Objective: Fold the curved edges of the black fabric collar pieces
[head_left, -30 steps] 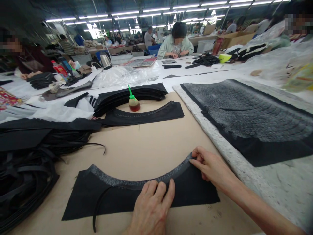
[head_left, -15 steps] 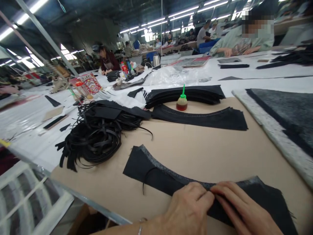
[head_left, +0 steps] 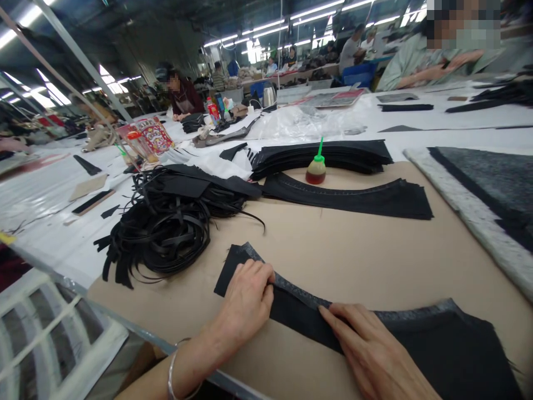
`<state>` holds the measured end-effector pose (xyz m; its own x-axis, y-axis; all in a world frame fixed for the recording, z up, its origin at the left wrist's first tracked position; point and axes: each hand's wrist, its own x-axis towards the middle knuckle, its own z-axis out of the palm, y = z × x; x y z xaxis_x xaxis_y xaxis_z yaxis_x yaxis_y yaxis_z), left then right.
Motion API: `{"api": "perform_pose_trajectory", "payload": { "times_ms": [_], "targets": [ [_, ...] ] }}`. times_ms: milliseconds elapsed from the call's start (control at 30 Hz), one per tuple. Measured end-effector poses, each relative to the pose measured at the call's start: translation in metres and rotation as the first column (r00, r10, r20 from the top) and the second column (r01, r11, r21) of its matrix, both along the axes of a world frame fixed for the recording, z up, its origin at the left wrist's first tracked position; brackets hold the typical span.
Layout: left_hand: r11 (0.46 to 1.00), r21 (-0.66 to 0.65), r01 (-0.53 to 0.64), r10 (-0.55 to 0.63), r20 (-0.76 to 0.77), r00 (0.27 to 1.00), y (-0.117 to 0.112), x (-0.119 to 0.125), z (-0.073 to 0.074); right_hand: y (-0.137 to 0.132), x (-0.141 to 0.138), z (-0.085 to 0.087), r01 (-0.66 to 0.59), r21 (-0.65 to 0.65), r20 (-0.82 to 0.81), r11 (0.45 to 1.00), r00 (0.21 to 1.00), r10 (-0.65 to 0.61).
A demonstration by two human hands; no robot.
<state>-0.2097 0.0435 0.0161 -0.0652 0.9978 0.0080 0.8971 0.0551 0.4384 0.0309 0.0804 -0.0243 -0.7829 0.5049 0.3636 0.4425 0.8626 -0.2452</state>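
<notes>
A curved black fabric piece (head_left: 441,339) with a grey strip along its inner edge lies on the tan board (head_left: 353,250) near me. My left hand (head_left: 246,300) rests on its left end, fingers curled and pressing down on the grey edge. My right hand (head_left: 370,350) lies flat on the middle of the piece, fingers stretched out along the grey strip. Neither hand lifts the fabric.
A tangle of black strips (head_left: 166,228) sits at the left. Farther back are a stack of curved black pieces (head_left: 345,197), a small green-capped glue bottle (head_left: 316,169) and a grey felt mat (head_left: 483,194) on the right. Other people work at tables behind.
My view has swung left. My left hand has slid left along the grey edge to the end of the piece, apart from my right hand, which now lies flat.
</notes>
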Motion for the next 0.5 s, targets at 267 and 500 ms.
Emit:
{"api": "perform_pose_trajectory", "payload": {
  "times_ms": [267,500],
  "targets": [
    [0.973,-0.216,0.084,0.019,0.436,0.9,0.021,-0.021,0.011,0.001,-0.001,0.001,0.011,0.032,0.03,0.999,0.999,-0.012],
    [0.983,-0.183,0.011,0.035,0.243,0.969,0.029,-0.025,0.001,0.003,-0.001,-0.002,-0.004,0.079,0.087,0.997,0.996,-0.003]
  ]
}}
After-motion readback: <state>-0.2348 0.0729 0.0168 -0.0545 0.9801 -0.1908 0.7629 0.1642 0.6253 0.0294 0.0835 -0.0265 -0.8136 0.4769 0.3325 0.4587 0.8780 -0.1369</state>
